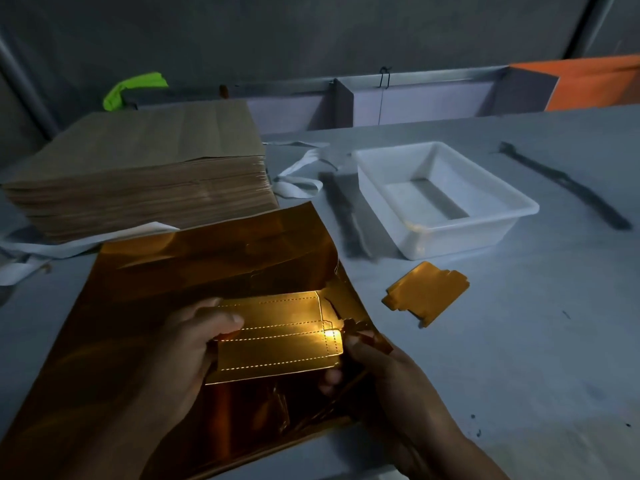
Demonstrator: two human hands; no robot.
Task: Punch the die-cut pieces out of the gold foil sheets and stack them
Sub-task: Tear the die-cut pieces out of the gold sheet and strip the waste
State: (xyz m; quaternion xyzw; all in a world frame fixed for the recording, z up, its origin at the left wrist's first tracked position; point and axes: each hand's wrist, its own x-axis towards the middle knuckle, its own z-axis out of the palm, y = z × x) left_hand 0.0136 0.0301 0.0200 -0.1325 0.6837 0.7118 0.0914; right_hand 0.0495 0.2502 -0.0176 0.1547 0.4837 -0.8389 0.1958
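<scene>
I am pinching the die-cut piece (277, 344) at both ends, left hand (187, 344) and right hand (377, 368) both gripping it, over the gold sheet (207, 265). It is looking thin, light and easily creased, so edges suit best.

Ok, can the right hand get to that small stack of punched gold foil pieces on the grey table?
Probably yes. The right hand is pinching the gold foil sheet, but the small stack of punched gold foil pieces lies close beside it, with only bare grey table between.

Bare table (519, 341) right; tub (446, 199), paper stack (138, 174) behind.
</scene>
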